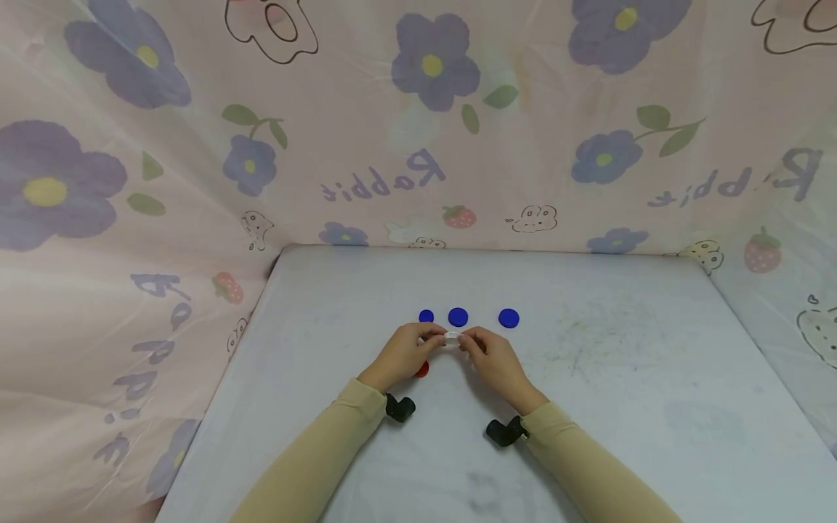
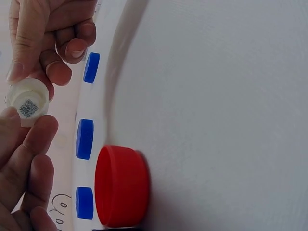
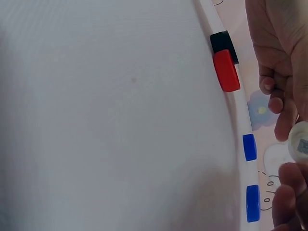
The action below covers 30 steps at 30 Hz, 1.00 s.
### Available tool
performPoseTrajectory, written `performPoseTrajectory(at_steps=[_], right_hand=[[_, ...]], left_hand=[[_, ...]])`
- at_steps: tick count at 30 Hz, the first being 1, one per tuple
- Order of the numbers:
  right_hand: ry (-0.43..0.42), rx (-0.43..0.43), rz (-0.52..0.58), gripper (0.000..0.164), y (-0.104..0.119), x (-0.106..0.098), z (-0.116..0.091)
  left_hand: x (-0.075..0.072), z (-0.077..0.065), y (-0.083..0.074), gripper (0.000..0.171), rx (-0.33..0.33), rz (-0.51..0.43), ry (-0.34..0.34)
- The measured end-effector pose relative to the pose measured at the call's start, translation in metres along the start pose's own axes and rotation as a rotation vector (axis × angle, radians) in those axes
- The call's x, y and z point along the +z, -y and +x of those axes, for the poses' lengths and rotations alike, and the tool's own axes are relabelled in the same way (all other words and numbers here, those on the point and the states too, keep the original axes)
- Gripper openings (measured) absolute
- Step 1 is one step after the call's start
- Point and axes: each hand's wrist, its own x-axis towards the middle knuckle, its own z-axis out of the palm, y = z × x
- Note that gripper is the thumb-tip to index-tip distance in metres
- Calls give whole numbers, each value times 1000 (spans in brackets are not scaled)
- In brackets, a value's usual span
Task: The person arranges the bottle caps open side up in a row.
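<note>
A small white bottle cap (image 1: 452,338) is held between both hands above the table. My left hand (image 1: 405,354) pinches its left side with thumb and fingers, while my right hand (image 1: 495,363) pinches the right side. In the left wrist view the cap (image 2: 27,96) turns its hollow side to the camera, with a square printed code inside. Only part of the cap (image 3: 299,134) shows at the edge of the right wrist view. A red cap (image 1: 422,370) lies under the left hand, partly covered by it in the head view.
On the white table (image 1: 621,436), beyond the hands, lie a small blue cap (image 1: 426,316) and two larger blue caps, one in the middle (image 1: 458,317) and one farther right (image 1: 508,318). A dark piece (image 3: 221,40) shows beside the red cap. Flower-printed cloth (image 1: 366,145) walls the table.
</note>
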Motion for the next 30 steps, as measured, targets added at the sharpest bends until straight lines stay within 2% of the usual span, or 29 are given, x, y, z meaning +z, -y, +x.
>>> performPoseTrajectory(at_steps=[10,30], right_hand=[[-4,-7,1,25,1,1,0],[39,-11,29,14,2,4,0]], left_hand=[[-1,-1,3,24,11,-10,-7],[-3,-4,5,22,5,-39,1]])
